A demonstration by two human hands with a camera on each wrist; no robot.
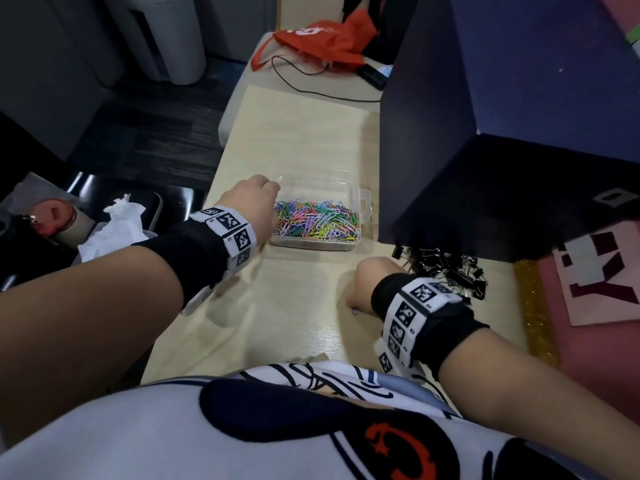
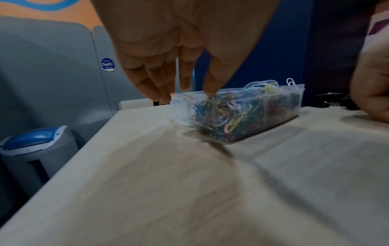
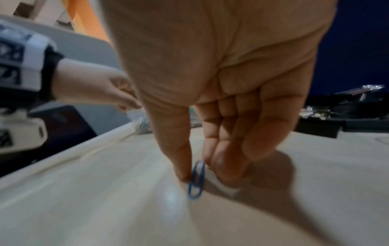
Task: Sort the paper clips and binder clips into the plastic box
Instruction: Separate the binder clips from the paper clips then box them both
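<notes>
Right hand [image 3: 210, 103] pinching blue paper clip [image 3: 196, 180] on pale table [image 1: 298, 327], left hand [image 1: 254, 206] relaxed at plastic box [image 1: 363, 199].

This looks like a public seating area, such as a cafeteria or food court. A pale laminate bench [image 1: 298, 140] runs beside a dark blue partition [image 1: 502, 109]. Grey moulded panels [image 2: 52, 69] back the seating, one bearing a round "ClayGo" sticker [image 2: 107, 64] under an orange wall [image 2: 63, 16]. A grey bin with a blue lid [image 2: 35, 149] stands on the dark floor [image 1: 145, 133]. A red bag [image 1: 318, 39] and a black cable [image 1: 311, 81] lie on the far end.
</notes>
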